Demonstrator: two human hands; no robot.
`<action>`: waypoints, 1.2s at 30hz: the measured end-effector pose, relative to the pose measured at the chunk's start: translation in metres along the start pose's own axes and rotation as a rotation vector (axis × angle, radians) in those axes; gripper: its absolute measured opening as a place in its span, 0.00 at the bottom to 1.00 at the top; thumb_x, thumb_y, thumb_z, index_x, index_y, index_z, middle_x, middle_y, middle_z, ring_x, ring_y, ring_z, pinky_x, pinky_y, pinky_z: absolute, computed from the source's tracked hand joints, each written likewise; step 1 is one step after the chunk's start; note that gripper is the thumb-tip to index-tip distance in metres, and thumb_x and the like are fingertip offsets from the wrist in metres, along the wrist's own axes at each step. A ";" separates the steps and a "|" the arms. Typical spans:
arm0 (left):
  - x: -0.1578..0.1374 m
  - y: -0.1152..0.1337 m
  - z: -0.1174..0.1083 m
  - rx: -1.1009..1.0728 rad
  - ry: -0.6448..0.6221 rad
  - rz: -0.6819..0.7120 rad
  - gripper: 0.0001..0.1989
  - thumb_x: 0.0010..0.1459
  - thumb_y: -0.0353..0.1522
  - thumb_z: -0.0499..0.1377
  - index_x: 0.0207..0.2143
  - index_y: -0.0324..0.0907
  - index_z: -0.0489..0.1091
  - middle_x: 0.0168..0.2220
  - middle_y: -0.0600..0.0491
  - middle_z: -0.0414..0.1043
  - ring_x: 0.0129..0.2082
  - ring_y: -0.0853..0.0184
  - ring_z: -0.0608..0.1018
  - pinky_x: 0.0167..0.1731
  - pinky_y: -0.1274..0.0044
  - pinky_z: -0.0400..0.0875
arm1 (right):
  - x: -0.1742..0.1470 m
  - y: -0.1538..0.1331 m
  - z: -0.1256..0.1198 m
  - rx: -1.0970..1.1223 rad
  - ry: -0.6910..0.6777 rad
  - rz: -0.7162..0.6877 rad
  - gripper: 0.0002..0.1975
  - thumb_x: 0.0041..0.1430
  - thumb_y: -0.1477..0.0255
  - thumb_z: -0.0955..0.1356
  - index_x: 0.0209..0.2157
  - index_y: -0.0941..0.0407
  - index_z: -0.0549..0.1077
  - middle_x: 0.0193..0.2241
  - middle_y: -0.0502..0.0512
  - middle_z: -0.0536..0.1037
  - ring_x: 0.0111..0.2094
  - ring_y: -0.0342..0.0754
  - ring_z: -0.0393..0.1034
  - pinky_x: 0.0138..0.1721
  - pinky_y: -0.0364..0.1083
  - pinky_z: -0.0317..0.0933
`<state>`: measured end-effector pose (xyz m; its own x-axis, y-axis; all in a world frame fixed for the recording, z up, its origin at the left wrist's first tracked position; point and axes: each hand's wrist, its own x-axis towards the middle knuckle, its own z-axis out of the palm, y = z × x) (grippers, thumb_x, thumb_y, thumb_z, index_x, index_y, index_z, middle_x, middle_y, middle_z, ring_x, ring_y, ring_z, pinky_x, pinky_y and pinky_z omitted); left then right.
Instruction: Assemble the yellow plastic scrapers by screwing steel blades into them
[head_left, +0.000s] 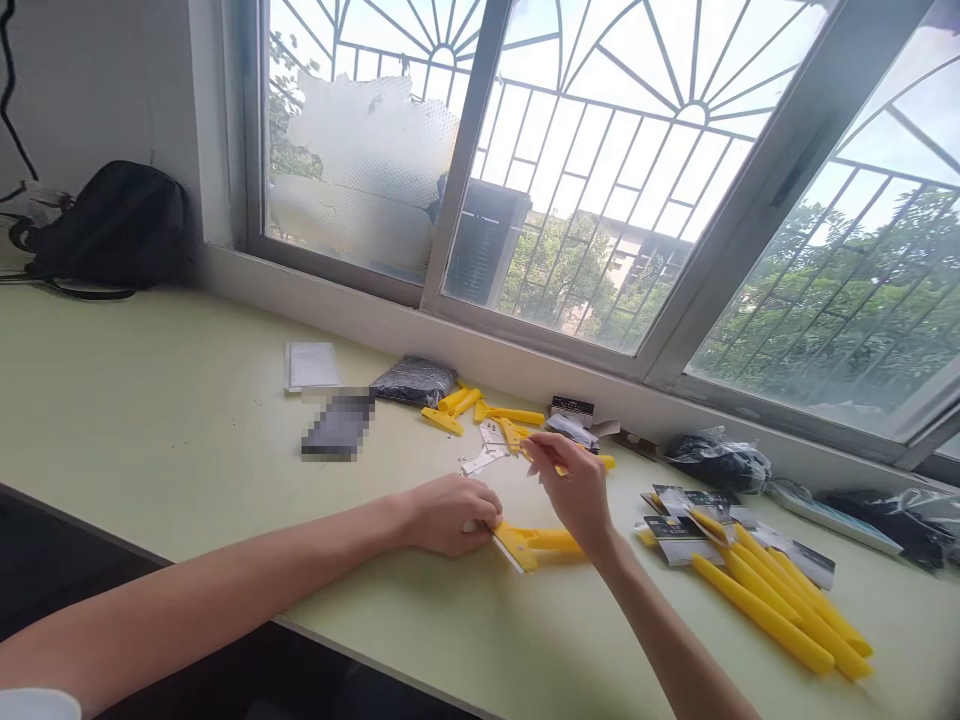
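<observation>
My left hand (pixel 454 515) is closed on one end of the head of a yellow scraper (pixel 525 545), which lies near the table's front edge. A pale blade edge shows along its head, and its handle points right, passing behind my right wrist. My right hand (pixel 574 480) is raised over that handle with its fingers pinched; whatever is between them is too small to make out. Just beyond are more yellow scraper parts (pixel 450 408), flat whitish plates (pixel 484 455) and several tiny screws (pixel 462 459). Another yellow handle end (pixel 607 462) sticks out behind my right hand.
Several yellow scrapers with card packaging (pixel 780 600) are piled at the right. By the sill are a dark plastic-wrapped packet (pixel 415 380), a white packet (pixel 312 366), a blurred-out dark object (pixel 337 425) and black bagged items (pixel 720 460). A black backpack (pixel 120 225) sits far left.
</observation>
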<state>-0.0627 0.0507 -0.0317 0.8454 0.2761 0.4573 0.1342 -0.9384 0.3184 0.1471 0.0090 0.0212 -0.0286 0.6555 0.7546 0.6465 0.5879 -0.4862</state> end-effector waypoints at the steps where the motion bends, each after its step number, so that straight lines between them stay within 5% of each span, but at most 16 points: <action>1: 0.000 0.001 0.000 -0.033 0.014 -0.034 0.08 0.53 0.27 0.60 0.34 0.45 0.78 0.43 0.51 0.83 0.43 0.61 0.82 0.44 0.75 0.72 | -0.001 -0.001 -0.011 -0.007 0.034 0.013 0.13 0.68 0.60 0.69 0.37 0.54 0.79 0.28 0.53 0.81 0.23 0.45 0.74 0.29 0.45 0.71; 8: 0.008 0.004 0.002 -0.375 0.182 -0.467 0.08 0.55 0.34 0.63 0.30 0.39 0.79 0.28 0.53 0.80 0.32 0.63 0.81 0.34 0.76 0.73 | -0.010 -0.014 -0.071 -0.027 0.181 0.071 0.11 0.63 0.61 0.74 0.39 0.55 0.81 0.25 0.51 0.79 0.22 0.45 0.72 0.26 0.44 0.70; 17: 0.010 -0.019 -0.016 -0.938 0.081 -0.931 0.09 0.64 0.35 0.65 0.36 0.36 0.75 0.35 0.52 0.81 0.35 0.66 0.84 0.41 0.69 0.80 | -0.030 -0.019 -0.049 0.077 0.140 0.107 0.09 0.63 0.63 0.73 0.38 0.54 0.81 0.28 0.53 0.81 0.23 0.45 0.73 0.26 0.45 0.72; 24: 0.004 -0.024 -0.020 -1.159 0.040 -0.969 0.06 0.62 0.30 0.66 0.34 0.36 0.75 0.37 0.50 0.82 0.39 0.64 0.85 0.46 0.68 0.79 | -0.038 -0.013 -0.028 0.101 0.048 0.135 0.10 0.64 0.62 0.73 0.38 0.54 0.80 0.28 0.52 0.81 0.23 0.45 0.74 0.27 0.44 0.72; 36: 0.007 -0.018 -0.022 -1.177 0.055 -1.009 0.09 0.66 0.34 0.63 0.42 0.36 0.74 0.40 0.50 0.79 0.39 0.65 0.82 0.40 0.70 0.80 | -0.046 -0.016 -0.023 0.114 -0.011 0.172 0.10 0.65 0.62 0.72 0.37 0.55 0.80 0.27 0.52 0.80 0.21 0.44 0.71 0.25 0.44 0.68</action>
<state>-0.0708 0.0735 -0.0163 0.6347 0.7030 -0.3209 0.1261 0.3155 0.9405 0.1554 -0.0414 0.0038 0.0662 0.7558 0.6514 0.5525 0.5159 -0.6547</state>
